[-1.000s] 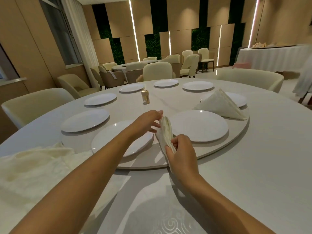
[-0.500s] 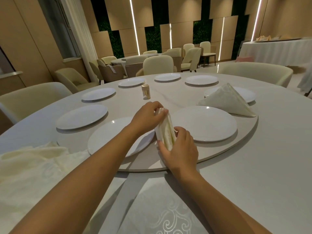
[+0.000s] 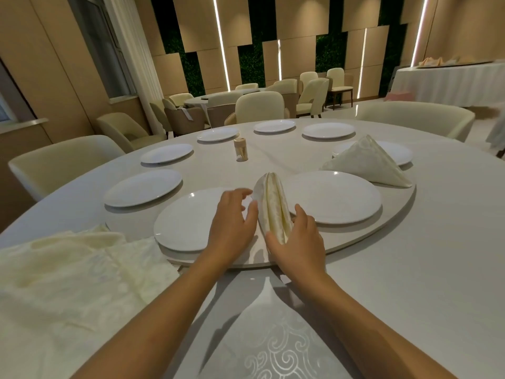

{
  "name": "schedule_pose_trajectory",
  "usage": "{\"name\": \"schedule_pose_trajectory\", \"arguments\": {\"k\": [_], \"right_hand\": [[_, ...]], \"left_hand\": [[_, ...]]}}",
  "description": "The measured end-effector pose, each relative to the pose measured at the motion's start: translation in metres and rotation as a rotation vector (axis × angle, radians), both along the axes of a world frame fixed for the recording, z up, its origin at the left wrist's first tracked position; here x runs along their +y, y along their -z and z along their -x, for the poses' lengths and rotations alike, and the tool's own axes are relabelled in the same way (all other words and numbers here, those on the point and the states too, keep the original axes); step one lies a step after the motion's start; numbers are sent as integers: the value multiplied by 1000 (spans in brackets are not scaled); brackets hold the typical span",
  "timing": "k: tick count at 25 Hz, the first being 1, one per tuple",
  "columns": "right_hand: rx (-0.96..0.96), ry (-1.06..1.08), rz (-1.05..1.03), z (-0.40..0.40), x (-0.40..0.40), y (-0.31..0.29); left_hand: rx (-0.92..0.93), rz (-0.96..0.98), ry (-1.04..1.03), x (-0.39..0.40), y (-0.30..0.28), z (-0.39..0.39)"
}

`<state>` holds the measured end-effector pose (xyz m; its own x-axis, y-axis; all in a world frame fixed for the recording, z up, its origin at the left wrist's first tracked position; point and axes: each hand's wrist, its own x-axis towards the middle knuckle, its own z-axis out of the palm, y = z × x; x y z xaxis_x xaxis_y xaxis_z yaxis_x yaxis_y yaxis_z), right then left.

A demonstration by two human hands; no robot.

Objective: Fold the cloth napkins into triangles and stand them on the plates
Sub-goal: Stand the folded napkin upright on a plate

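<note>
A cream folded napkin [image 3: 272, 203] stands upright on the turntable [image 3: 382, 231], in the gap between two white plates [image 3: 185, 222] [image 3: 333, 198]. My right hand [image 3: 297, 242] grips its lower right side, thumb in front and fingers behind. My left hand [image 3: 232, 222] is at its left side with relaxed fingers, the thumb touching the cloth. Another napkin [image 3: 366, 165], folded into a triangle, stands on the far right plate [image 3: 396, 154]. Unfolded cream napkins [image 3: 68, 269] lie heaped at my left.
Several more bare plates ring the turntable, with a small toothpick holder [image 3: 241, 150] near its middle. A patterned white cloth [image 3: 273, 337] lies flat on the table in front of me. Cream chairs [image 3: 54, 162] surround the table.
My left hand has come off the napkin's top and dropped to its left side. The napkin now stands more upright with its folds spread, and my right hand has slid lower.
</note>
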<state>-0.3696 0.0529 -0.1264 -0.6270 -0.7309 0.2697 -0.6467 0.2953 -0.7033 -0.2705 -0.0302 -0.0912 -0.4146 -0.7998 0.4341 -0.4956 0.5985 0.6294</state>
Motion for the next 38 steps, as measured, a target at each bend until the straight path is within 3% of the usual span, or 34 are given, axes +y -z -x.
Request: {"name": "schedule_pose_trajectory", "arguments": {"k": [3,8,18,22,26,29,31,35,38], "right_hand": [[-53,-71,0,0,20,4],[22,-139,70,-8,57,13],[60,-117,177,-19,66,23],[77,-109,204,-17,67,27],[81,-83,179,-13,67,30],[121,-93,156,-9,69,32],[144,-117,126,-9,69,32],[159,-124,69,-12,69,34],[170,-68,26,-12,71,33]], "left_hand": [[-76,101,-51,30,24,-22],[-387,240,-145,59,58,-47],[-640,168,-8,73,55,-52],[-590,206,145,73,59,-47],[-283,67,348,76,61,-44],[3,197,131,72,63,-47],[3,183,-85,69,62,-54],[-333,10,-319,57,61,-68],[-565,1,-262,62,62,-63]]}}
